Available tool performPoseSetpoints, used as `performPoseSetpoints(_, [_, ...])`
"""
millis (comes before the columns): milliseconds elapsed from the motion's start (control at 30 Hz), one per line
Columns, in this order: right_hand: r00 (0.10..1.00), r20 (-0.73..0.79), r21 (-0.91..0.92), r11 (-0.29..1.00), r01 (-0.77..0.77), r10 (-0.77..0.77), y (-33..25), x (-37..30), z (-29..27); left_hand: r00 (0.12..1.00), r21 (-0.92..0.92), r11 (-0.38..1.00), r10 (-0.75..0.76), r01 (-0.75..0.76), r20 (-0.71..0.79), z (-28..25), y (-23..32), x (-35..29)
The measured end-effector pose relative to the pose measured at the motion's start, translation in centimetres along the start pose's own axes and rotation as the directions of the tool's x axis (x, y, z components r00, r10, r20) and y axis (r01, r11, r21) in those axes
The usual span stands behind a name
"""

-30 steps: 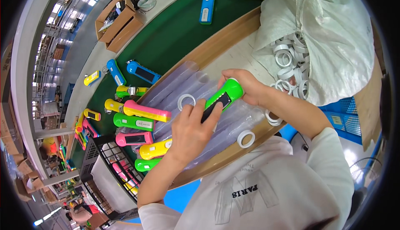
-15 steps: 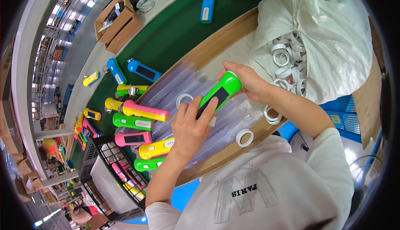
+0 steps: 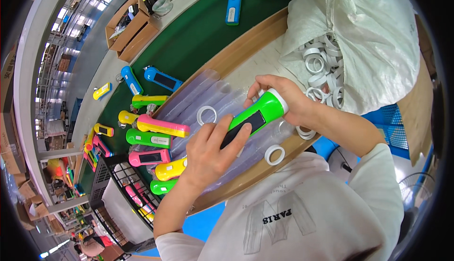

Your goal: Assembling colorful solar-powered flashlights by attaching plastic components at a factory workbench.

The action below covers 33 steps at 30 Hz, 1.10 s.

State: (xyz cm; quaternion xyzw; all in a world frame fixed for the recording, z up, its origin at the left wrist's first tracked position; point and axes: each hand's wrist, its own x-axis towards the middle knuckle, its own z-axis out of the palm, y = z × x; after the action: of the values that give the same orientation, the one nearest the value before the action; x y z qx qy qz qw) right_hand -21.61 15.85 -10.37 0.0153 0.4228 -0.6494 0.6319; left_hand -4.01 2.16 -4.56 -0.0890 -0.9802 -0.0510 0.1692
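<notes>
A green flashlight (image 3: 267, 109) with a dark panel on its side and a white rim at its head lies slanted between my hands, over the box. My left hand (image 3: 210, 150) is closed around its handle, thumb on the dark panel. My right hand (image 3: 288, 98) curls at the head end, its palm against the white rim; its fingertips are partly hidden behind the flashlight. Below lie clear plastic tubes (image 3: 201, 95) in a shallow cardboard box (image 3: 236, 192). White rings (image 3: 206, 115) rest on the tubes, with another ring (image 3: 275, 155) at the box's near edge.
Several coloured flashlights (image 3: 149, 138) lie to the left, some on the green table surface (image 3: 189, 36). A white woven sack (image 3: 359, 39) at right spills white rings (image 3: 316, 62). A black crate (image 3: 101, 180) stands lower left; a small cardboard box (image 3: 137, 36) sits at the back.
The green flashlight has turned so more of its head and white rim shows, and it has shifted slightly right and nearer. My right hand has moved closer in around the head.
</notes>
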Motion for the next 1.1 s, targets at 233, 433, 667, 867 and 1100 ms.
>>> performPoseSetpoints(233, [0.345,0.701,-0.387,0.073,0.919,-0.624,-1.2,-4.5,1.3,0.819,-0.78,0.325,-0.427,0.534,0.383,-2.2,2.2,-2.2])
performPoseSetpoints(433, [0.999,-0.036,-0.132,0.991,0.031,-0.036,-0.4,-0.2,-0.3,0.987,-0.001,0.996,-0.086,0.087,0.138,-0.2,2.1,1.2])
performPoseSetpoints(667, [0.774,0.39,-0.415,0.655,0.631,-0.499,-0.9,-2.5,-0.4,0.801,-0.717,0.418,-0.497,0.558,0.334,-1.2,0.6,-0.8])
performPoseSetpoints(867, [0.972,-0.07,-0.125,0.969,0.213,-0.223,1.2,1.5,-2.5,0.99,0.086,0.994,-0.077,0.067,0.116,1.6,1.9,2.2])
performPoseSetpoints(1100, [0.664,0.306,-0.571,0.427,0.702,-0.682,0.1,-1.5,-0.9,0.762,-0.704,0.353,-0.495,0.616,0.418,0.0,0.4,-0.8])
